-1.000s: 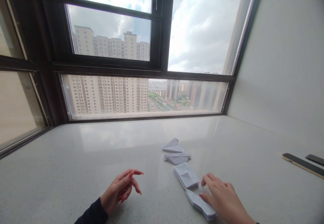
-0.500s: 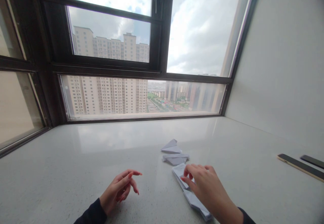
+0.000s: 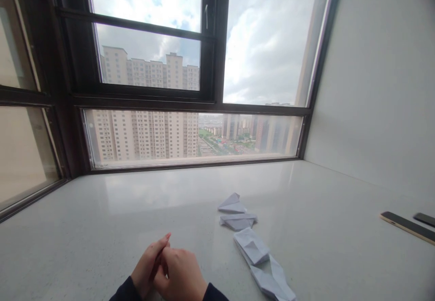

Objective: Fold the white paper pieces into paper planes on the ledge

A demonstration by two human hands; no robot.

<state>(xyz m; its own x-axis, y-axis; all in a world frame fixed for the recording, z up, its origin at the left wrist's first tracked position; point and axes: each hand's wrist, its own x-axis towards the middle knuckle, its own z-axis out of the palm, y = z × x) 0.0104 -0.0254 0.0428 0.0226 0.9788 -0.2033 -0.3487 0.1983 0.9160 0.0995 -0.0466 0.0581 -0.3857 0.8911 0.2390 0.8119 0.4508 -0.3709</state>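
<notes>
My left hand (image 3: 145, 263) and my right hand (image 3: 184, 272) are clasped together low over the white sill, left of the paper pieces. The right fingers curl in against the left hand, and the left thumb points up beside them. No object shows between them, though most left fingers are hidden. To the right lie folded white papers in a slanting row: a pointed folded paper (image 3: 232, 204) farthest away, then a boat-like folded paper (image 3: 239, 222). Nearer me sit a squarish folded paper (image 3: 251, 244) and a longer folded paper (image 3: 272, 279), whose edges touch or overlap.
Two dark flat devices lie at the right: a long one with a gold edge (image 3: 406, 226) and a second device (image 3: 424, 219) behind it. Dark window frames (image 3: 190, 167) bound the white stone sill (image 3: 102, 219) at the back. A white wall (image 3: 370, 110) rises on the right.
My right hand has moved left, off the squarish folded paper, and now meets my left hand. Both hands have closed together. The papers remain in the same arrangement.
</notes>
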